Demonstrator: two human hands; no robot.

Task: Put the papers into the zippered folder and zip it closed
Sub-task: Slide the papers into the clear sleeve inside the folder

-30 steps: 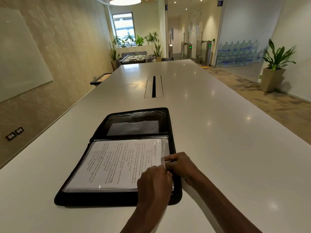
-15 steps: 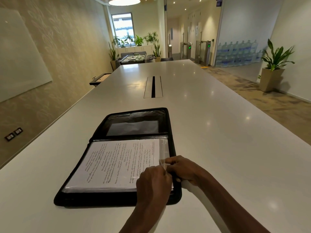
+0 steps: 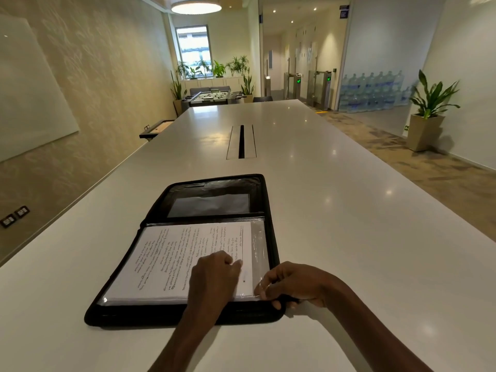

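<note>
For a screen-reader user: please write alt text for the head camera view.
A black zippered folder lies open on a long white table, a stack of printed papers in its near half. The left hand rests on the papers; the right hand pinches the clear plastic sleeve at its near right corner.

Single head-worn wide-angle view, looking forward and down along a long white table, close above the open zippered folder at the near edge, both forearms entering from below, room stretching away beyond
</note>
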